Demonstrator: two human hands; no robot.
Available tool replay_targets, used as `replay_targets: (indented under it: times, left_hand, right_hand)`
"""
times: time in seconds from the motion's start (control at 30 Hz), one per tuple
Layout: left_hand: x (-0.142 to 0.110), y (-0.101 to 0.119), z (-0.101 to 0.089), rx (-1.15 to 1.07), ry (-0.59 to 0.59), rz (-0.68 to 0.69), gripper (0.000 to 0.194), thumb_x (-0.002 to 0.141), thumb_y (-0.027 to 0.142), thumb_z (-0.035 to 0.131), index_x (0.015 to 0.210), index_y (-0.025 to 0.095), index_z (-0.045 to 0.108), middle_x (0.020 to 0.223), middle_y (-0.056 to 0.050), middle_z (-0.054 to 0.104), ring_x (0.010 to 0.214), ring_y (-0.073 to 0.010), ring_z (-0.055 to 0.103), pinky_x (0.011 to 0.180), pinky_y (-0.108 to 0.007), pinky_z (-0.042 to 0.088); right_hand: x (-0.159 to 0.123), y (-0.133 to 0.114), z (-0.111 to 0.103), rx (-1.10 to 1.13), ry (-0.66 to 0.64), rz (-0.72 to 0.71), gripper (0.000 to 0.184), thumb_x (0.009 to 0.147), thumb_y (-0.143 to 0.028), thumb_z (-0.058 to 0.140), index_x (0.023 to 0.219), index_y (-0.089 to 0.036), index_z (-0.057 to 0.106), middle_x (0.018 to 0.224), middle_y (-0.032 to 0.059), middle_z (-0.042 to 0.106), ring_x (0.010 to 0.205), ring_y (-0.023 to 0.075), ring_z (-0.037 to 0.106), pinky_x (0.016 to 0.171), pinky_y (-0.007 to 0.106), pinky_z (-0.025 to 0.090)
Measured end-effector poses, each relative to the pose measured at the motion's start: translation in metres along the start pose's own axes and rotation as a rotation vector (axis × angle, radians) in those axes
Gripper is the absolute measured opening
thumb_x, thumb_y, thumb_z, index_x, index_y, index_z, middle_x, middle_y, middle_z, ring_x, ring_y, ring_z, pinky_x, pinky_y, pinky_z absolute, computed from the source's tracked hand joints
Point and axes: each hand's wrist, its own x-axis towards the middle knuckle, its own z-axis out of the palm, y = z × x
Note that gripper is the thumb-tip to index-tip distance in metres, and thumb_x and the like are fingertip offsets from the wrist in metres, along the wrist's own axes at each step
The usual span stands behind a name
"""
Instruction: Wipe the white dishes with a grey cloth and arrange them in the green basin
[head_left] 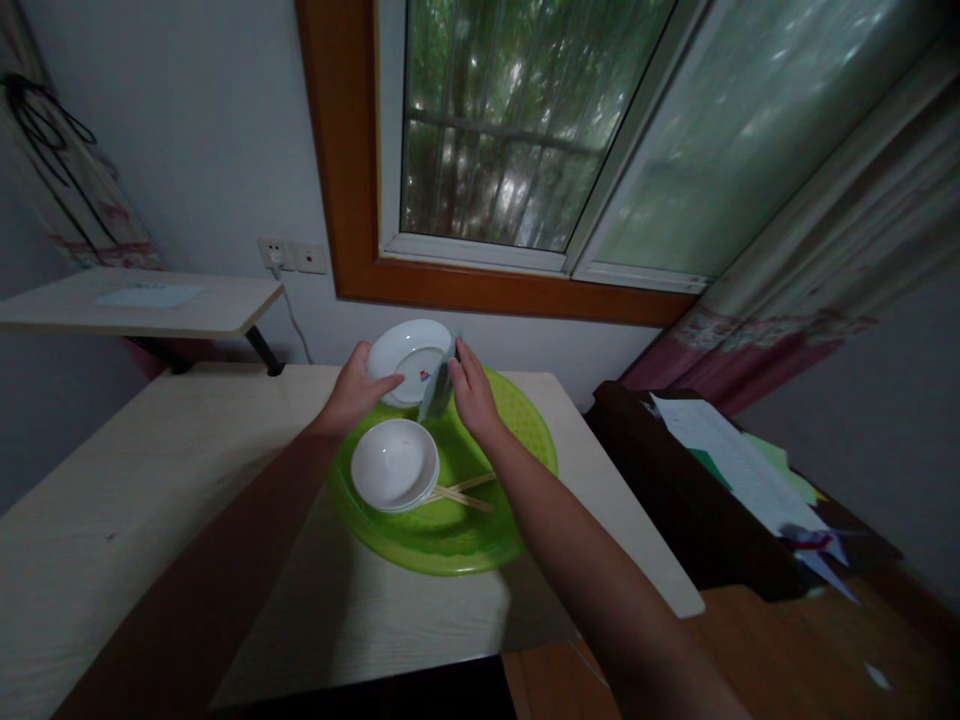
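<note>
My left hand [360,388] grips the left edge of a white plate [405,365], its thumb lying over the inner face. The plate is tilted toward me and has a small red and blue mark. On its right side my right hand [472,390] presses a thin pale grey-green cloth [439,385] with its fingers fairly straight. Below the plate, a stack of white bowls [394,462] rests in a round green plastic basin [450,550]. Several light chopsticks [465,498] lie in the basin to the right of the bowls, crossing each other, partly behind my right forearm.
The basin stands on a light wooden table [157,450]. A raised shelf [217,300] with a paper on it is at the left. Behind are a wall socket [289,255] and a wood-framed window [495,140]. Papers [735,460] lie on dark furniture at the right.
</note>
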Motion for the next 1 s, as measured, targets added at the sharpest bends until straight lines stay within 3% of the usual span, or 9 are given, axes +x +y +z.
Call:
replay_targets:
  times: [0.13,0.23,0.37,0.47,0.63,0.8,0.9,1.0]
  left_hand:
    - [0.000,0.004,-0.001,-0.113,0.024,-0.014,0.052,0.069,0.037,0.082,0.104,0.021,0.048,0.102,-0.005,0.064,0.097,-0.0239,0.066,0.084,-0.037,0.055]
    - [-0.001,0.008,0.000,-0.108,0.005,-0.030,0.051,0.068,0.035,0.082,0.104,0.020,0.049,0.102,-0.004,0.064,0.098,-0.0241,0.066,0.085,-0.038,0.055]
    - [-0.001,0.010,0.002,-0.088,-0.062,-0.038,0.048,0.068,0.032,0.081,0.102,0.019,0.050,0.095,-0.003,0.063,0.088,-0.0213,0.065,0.080,-0.035,0.054]
    - [0.000,0.009,0.001,-0.126,-0.050,-0.015,0.047,0.068,0.031,0.080,0.102,0.019,0.050,0.093,-0.002,0.063,0.087,-0.0203,0.065,0.080,-0.034,0.054]
    - [0.001,0.003,-0.003,-0.127,0.059,-0.004,0.049,0.070,0.033,0.082,0.104,0.021,0.049,0.102,-0.004,0.065,0.097,-0.0228,0.066,0.086,-0.038,0.056]
    - [0.002,0.000,-0.004,-0.175,0.105,0.004,0.051,0.071,0.033,0.083,0.107,0.021,0.049,0.109,-0.006,0.065,0.103,-0.0251,0.066,0.091,-0.041,0.056]
    - [0.003,-0.002,-0.003,-0.207,0.120,0.005,0.052,0.069,0.032,0.085,0.107,0.021,0.050,0.108,-0.006,0.065,0.104,-0.0262,0.066,0.092,-0.041,0.056]
    - [0.004,-0.004,-0.003,-0.273,0.121,0.011,0.053,0.067,0.031,0.086,0.106,0.021,0.051,0.108,-0.006,0.065,0.104,-0.0265,0.066,0.090,-0.041,0.057]
  right_hand:
    - [-0.003,-0.003,0.007,0.008,-0.001,0.002,0.070,0.105,-0.063,0.030,0.160,-0.020,0.037,0.164,0.0132,0.041,0.154,0.0255,0.037,0.128,0.054,0.029]
    - [-0.005,-0.023,0.007,-0.090,-0.042,-0.151,0.064,0.107,-0.055,0.030,0.162,-0.023,0.031,0.169,0.0097,0.032,0.159,0.0243,0.025,0.130,0.054,0.024]
    - [-0.010,-0.055,0.003,-0.241,-0.201,-0.394,0.057,0.108,-0.044,0.035,0.162,-0.025,0.031,0.171,0.0067,0.027,0.161,0.0239,0.014,0.131,0.056,0.017]
    - [-0.012,-0.067,0.004,-0.270,-0.242,-0.437,0.058,0.108,-0.043,0.039,0.163,-0.027,0.028,0.172,0.0059,0.024,0.161,0.0234,0.014,0.131,0.056,0.016]
    - [-0.010,-0.041,0.009,-0.151,-0.122,-0.235,0.063,0.107,-0.051,0.034,0.164,-0.024,0.025,0.172,0.0089,0.023,0.161,0.0236,0.018,0.131,0.053,0.022]
    - [-0.010,-0.005,0.012,-0.050,-0.140,0.049,0.073,0.102,-0.058,0.043,0.159,-0.013,0.036,0.157,0.0207,0.048,0.148,0.0311,0.046,0.123,0.055,0.035]
    - [-0.009,-0.002,0.012,0.029,-0.160,0.158,0.063,0.102,-0.054,0.047,0.152,-0.017,0.046,0.144,0.0176,0.063,0.134,0.0311,0.060,0.116,0.053,0.044]
    - [-0.007,-0.006,0.011,0.181,-0.128,0.186,0.057,0.100,-0.051,0.052,0.149,-0.021,0.050,0.144,0.0122,0.063,0.131,0.0278,0.061,0.115,0.048,0.045]
